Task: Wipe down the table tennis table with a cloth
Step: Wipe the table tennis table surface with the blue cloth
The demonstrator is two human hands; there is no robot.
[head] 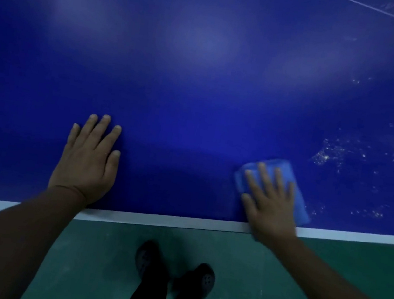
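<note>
The blue table tennis table [201, 74] fills the upper part of the view, with a white line along its near edge. A folded blue cloth [297, 196] lies flat near that edge on the right. My right hand [269, 202] presses on the cloth with straight, spread fingers. My left hand [88, 159] rests flat on the bare table surface further left, fingers straight. White specks and droplets [329, 152] dot the table right of and beyond the cloth.
Below the table edge lies a green floor [99, 262] where my two dark shoes [174, 270] stand. A thin white line [377, 8] crosses the table's far right corner, near the right edge line.
</note>
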